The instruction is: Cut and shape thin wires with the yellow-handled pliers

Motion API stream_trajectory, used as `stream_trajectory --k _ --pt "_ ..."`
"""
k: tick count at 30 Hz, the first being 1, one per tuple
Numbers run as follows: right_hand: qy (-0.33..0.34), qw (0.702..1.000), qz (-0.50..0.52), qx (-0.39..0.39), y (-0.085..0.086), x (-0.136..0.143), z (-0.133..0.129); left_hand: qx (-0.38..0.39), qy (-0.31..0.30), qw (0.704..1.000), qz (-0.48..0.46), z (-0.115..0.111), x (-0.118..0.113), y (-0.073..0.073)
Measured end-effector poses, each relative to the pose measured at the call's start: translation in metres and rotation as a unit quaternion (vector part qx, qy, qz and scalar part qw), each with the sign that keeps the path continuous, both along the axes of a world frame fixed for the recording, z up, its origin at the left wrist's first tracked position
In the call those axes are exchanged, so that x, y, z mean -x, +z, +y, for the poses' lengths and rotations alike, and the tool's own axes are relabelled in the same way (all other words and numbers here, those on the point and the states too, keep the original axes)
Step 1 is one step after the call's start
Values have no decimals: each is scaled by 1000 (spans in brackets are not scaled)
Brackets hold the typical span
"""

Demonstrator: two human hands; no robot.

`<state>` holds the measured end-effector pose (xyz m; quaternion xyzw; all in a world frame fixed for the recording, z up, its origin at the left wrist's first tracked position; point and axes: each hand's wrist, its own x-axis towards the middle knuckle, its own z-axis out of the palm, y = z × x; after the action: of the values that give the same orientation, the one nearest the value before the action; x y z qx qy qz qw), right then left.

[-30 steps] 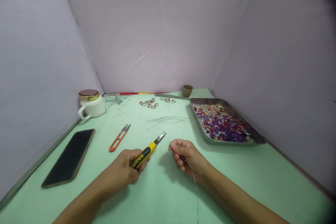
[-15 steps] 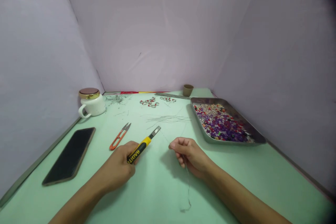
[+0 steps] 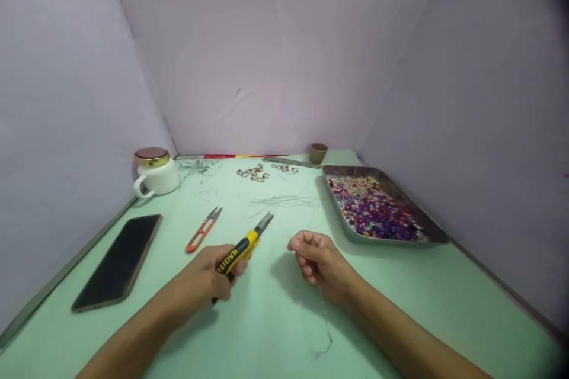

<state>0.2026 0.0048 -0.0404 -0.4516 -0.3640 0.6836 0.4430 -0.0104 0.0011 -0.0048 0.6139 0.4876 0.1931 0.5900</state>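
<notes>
Left hand [image 3: 208,275] is wrapped around a yellow-and-black tool [image 3: 235,256], metal tip aimed up and toward the right hand [image 3: 323,262]; tool type can't be confirmed, nor whether the tip is parted. Right hand is pinching a thin strand [image 3: 326,314] between thumb and forefinger: short end poking out past the fingertips, longer tail hanging below the palm, bent at the bottom. Thread or wire can't be told. Tip and strand are apart, both held above the table [image 3: 267,331]. Step in hand is read as strand prep, tool and strand held ready, no contact made. Next move, as judged, calls for the pinch to be kept firm and the tip to be lined up with the short end. Loose strands [image 3: 284,201] are laid out beyond the hands, snips [image 3: 203,231] beside the left hand, bead tray [image 3: 391,242] off to the right.
</notes>
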Motion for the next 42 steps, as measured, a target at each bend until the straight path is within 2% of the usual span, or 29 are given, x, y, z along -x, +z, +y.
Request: stream_trajectory --k 10,14,24,27,33,37,42 --pt "-15 1000 -17 -6 -1 1 0 -28 -35 995 93 -5 -8 5" --pt "-31 999 -14 -9 -1 1 1 -16 -33 996 86 -5 -6 5" --pt "-3 1000 -19 -3 -2 0 0 -15 -44 998 47 -7 -6 0" --pt "19 1000 8 5 -5 -3 1 -8 -47 998 34 -4 -2 0" --pt "60 993 97 41 -10 -8 5 -10 -12 999 29 1 -1 3" --pt "52 994 88 24 -8 -8 5 -20 -8 999 38 1 -1 4" --pt "57 997 51 -23 -5 -8 3 -27 -37 998 39 -1 -1 -1"
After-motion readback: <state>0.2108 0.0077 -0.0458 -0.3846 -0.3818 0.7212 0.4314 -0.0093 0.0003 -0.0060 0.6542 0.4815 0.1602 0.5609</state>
